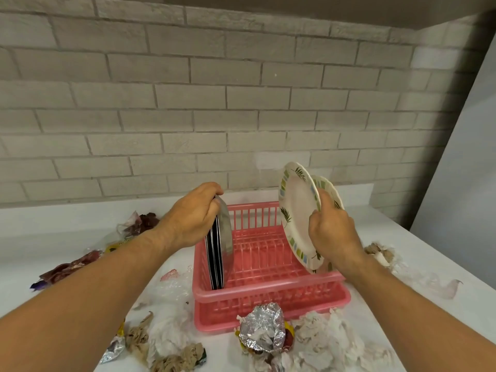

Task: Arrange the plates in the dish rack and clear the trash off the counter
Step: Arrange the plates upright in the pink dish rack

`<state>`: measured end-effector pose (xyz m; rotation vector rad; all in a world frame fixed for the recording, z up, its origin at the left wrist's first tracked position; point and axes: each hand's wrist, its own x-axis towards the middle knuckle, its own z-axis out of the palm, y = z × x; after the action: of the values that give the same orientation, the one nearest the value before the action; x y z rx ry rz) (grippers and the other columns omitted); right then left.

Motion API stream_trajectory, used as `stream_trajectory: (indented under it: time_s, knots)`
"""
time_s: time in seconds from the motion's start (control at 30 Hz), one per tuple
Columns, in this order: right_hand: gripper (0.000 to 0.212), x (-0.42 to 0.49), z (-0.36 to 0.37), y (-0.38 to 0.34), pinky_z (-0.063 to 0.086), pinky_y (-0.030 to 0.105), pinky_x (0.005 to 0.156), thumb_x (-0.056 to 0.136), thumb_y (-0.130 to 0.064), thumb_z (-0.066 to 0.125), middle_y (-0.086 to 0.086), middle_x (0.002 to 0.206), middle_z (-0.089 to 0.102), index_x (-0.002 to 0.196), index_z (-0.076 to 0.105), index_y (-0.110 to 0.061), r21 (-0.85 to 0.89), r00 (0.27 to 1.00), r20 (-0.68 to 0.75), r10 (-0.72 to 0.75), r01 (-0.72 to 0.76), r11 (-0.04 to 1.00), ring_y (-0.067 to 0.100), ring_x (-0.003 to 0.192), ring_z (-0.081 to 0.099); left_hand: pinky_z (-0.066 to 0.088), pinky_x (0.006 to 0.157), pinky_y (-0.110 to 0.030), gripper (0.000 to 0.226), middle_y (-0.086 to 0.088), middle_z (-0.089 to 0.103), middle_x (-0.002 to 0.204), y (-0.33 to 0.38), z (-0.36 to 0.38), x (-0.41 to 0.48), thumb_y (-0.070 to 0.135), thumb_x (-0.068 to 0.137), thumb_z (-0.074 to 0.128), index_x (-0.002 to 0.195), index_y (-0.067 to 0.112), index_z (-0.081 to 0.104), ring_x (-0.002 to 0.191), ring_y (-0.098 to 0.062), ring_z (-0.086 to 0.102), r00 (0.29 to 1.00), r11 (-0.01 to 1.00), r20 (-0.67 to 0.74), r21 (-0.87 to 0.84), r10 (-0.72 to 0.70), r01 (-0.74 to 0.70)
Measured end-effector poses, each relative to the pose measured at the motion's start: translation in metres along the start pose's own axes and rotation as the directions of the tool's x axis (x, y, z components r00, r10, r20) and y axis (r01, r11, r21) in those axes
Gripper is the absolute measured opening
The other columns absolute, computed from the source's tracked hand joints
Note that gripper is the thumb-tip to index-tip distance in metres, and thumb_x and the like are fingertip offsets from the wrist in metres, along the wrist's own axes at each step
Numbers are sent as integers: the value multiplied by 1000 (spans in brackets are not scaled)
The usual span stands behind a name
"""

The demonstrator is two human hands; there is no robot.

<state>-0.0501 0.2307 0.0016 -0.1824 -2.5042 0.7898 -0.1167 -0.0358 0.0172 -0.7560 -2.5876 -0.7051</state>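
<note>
Down at the near edge we've got a crumpled foil ball (264, 328) sitting just in front of the pink dish rack (268, 288), with wads of white tissue (326, 342) to its right and brown paper napkins (174, 358) to its left. Trash all over this white counter (434, 245).

Up into the rack now. Our left hand (196, 213) has its fingers curled over the top edge of a stack of dark plates (215, 260), which stand upright on edge at the rack's left end, with a steel plate (225, 226) on the right-hand face of the stack.

Over on the other side, our right hand (332, 232) grips two leaf-patterned plates (296, 210) by the rim, thumb on the front face and fingers wrapped behind. They're on edge and tilted, tops leaning left, lower edge at the rack's right rim; we cannot tell whether they touch it. The middle slots of the rack sit between the two stacks.

Further out there are red wrappers (69, 267) on the left of the counter, while brown paper (379, 252) and clear plastic film (434, 287) lie on the right. A grey brick wall (241, 103) rises behind it all.
</note>
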Motion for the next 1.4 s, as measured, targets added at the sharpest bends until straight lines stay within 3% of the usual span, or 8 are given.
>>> stream_trajectory:
  time_s: [0.2,0.4,0.67,0.8,0.93,1.1,1.27,1.4]
  knots:
    - [58,-6,13,11,34,27,49,96,-6,34,3,83,54,148,23,-26,-21,998,42,47,-46,999,16,63,48,25,100,-14,33,-3,52,133,0,9,3,11,100,34,128,8,52,125,-15,44,999,1000,-35,0,13,-13]
    - [57,-12,14,12,56,41,68,95,-5,38,3,91,47,148,25,-23,82,995,29,92,-94,992,20,75,54,9,120,-34,35,8,43,145,3,12,1,17,103,31,129,19,54,144,-12,19,996,996,-66,-74,-53,48]
    - [67,-18,15,15,57,42,65,95,-6,39,3,105,41,149,15,-37,172,990,6,140,-139,975,18,72,55,19,112,-22,39,8,28,154,6,8,1,26,102,38,138,15,45,141,-9,25,992,988,-81,-129,-96,85]
    - [77,-22,14,14,51,45,95,92,-7,53,-3,153,22,150,11,-35,136,997,-73,-22,32,990,25,129,43,25,106,-20,37,0,46,143,7,6,1,24,101,40,136,12,48,132,-12,39,992,990,-95,-117,-85,74]
    - [61,-23,10,-11,25,39,117,96,-25,53,1,155,28,150,25,-17,-9,924,-201,-324,329,944,14,144,21,29,107,-22,35,1,52,137,7,6,-1,23,101,42,134,13,51,129,-12,43,990,986,-112,-154,-84,66]
    - [44,-44,39,-64,24,21,109,100,-42,42,-8,145,43,140,46,-24,197,920,157,-359,327,924,0,131,32,35,103,-23,32,2,56,132,8,5,-1,22,99,47,129,13,55,122,-11,48,982,975,-151,-205,-117,85]
    - [31,-51,72,-80,47,32,96,99,-36,45,-12,117,58,126,57,-26,379,945,173,-279,198,904,2,107,53,38,95,-21,30,5,58,123,5,2,-3,28,96,51,123,17,57,111,-8,51,979,973,-159,-211,-127,92]
    - [30,-50,73,-86,50,28,87,99,-36,43,-11,110,60,124,57,-25,350,946,170,-277,205,914,2,96,56,40,96,-23,30,7,57,124,1,-1,-3,30,97,50,124,19,56,112,-7,51,985,974,-124,-208,-119,92]
